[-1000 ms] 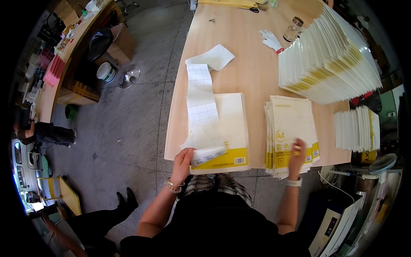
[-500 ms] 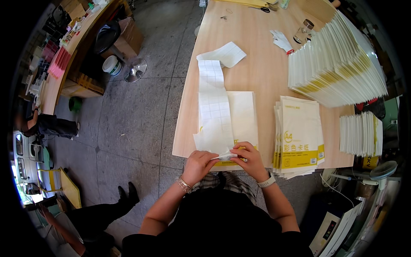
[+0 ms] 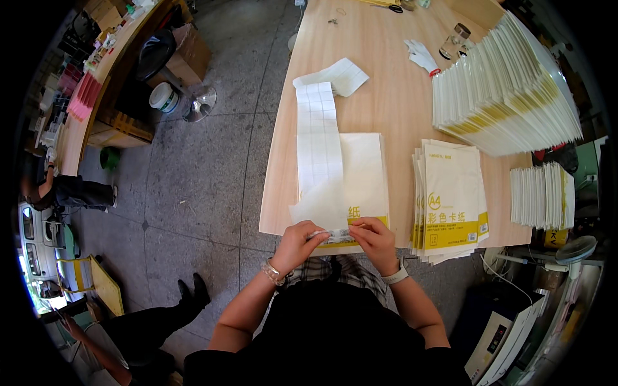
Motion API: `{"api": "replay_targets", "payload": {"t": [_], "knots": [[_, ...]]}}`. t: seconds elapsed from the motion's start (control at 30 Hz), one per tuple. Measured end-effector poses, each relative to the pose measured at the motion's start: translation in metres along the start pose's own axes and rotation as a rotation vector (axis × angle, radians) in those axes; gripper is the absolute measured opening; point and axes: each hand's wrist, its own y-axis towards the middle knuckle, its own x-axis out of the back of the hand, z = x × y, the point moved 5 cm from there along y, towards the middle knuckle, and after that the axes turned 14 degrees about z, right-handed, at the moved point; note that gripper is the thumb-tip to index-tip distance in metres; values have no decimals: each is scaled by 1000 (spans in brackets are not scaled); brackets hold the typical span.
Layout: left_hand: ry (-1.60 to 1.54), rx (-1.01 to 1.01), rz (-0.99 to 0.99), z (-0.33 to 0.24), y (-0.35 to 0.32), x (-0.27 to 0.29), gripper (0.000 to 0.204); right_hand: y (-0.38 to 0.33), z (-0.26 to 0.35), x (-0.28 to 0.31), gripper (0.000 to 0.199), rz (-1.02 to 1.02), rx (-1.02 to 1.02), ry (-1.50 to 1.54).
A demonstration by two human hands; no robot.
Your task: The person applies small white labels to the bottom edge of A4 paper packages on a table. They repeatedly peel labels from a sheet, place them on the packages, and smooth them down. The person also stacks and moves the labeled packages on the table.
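Note:
A long white strip of labels [image 3: 318,148] runs down the table toward me, its far end folded over to the right. Its near end lies between my hands, where a narrow printed sticker band [image 3: 338,236] shows. My left hand [image 3: 297,246] pinches this band at its left, thumb against fingers. From the other side, my right hand [image 3: 376,244] pinches the band's right end. Beneath the strip lies a white and yellow paper pack [image 3: 365,170], partly covered by the strip and my fingers.
Right of my hands lies a pile of similar packs [image 3: 450,193]. Farther right stand a tall row of packs [image 3: 505,96] and a smaller one [image 3: 542,196]. A white glove [image 3: 421,56], a glass jar [image 3: 454,42] and scissors [image 3: 393,8] lie farther back. Another person [image 3: 141,334] sits at lower left.
My fingers have shifted so that the narrow band at the strip's near end now lies flatter and shows its printing. The whole view has tilted slightly.

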Motion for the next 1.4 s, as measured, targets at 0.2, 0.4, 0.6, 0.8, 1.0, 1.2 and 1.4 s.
{"api": "replay_targets", "payload": {"t": [0.2,0.4,0.6,0.8,1.0,1.2,1.4], "knots": [[-25,74,-16,9,1,0,18,-6,-8,2,14,-120,-27,184],[50,-30,-39,24,-1,-5,15,-46,-74,37,10,-98,-504,490],[169,-22,14,47,1,-17,14,-70,-110,25,16,38,-576,270],[186,-48,6,48,1,-19,16,-66,-105,23,17,14,-560,168],[183,-43,16,48,2,-19,15,-62,-102,23,16,18,-588,135],[151,-16,55,48,1,-20,13,-57,-93,23,14,20,-555,6],[177,-44,48,48,1,-20,12,-48,-64,17,32,103,-568,-391]]}}
